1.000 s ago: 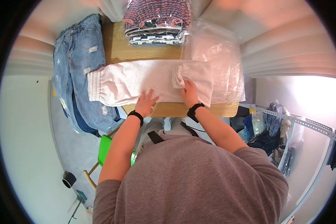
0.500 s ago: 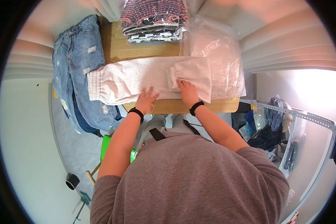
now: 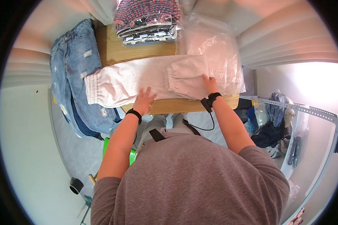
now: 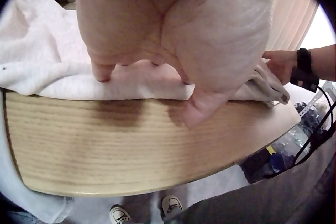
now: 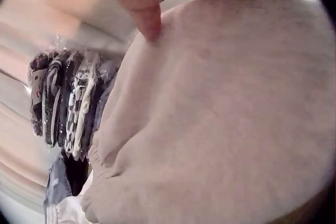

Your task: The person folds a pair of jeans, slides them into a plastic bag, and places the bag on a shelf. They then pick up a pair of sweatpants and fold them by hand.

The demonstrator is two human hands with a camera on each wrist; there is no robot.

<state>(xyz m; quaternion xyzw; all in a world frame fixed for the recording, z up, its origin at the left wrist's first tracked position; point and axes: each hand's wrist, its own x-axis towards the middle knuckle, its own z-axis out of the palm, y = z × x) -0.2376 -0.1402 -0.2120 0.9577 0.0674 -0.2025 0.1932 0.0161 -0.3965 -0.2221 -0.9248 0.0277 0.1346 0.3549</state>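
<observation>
Pale sweatpants (image 3: 127,78) lie lengthwise across the table, one gathered cuff at the left and the other folded back near the right. My left hand (image 3: 143,102) rests with fingers spread on their near edge. Fingertips (image 4: 105,73) press into the cloth in the left wrist view, while the thumb lies over bare wood. At the right folded end, my right hand (image 3: 210,85) pinches the edge of the fabric. One of its digits (image 5: 151,27) lies on top of the cloth in the right wrist view; the other fingertips are hidden.
Ripped blue jeans (image 3: 73,63) hang over the table's left side. Bagged folded clothes (image 3: 148,22) are stacked at the back. Clear plastic bags (image 3: 221,56) lie at the right, partly under the sweatpants. A metal rack (image 3: 300,108) with clothing stands beyond the right edge.
My right hand has moved right, from the folded-back cuff to the folded end of the sweatpants. The left hand stays on the near edge. The head view has shifted slightly.
</observation>
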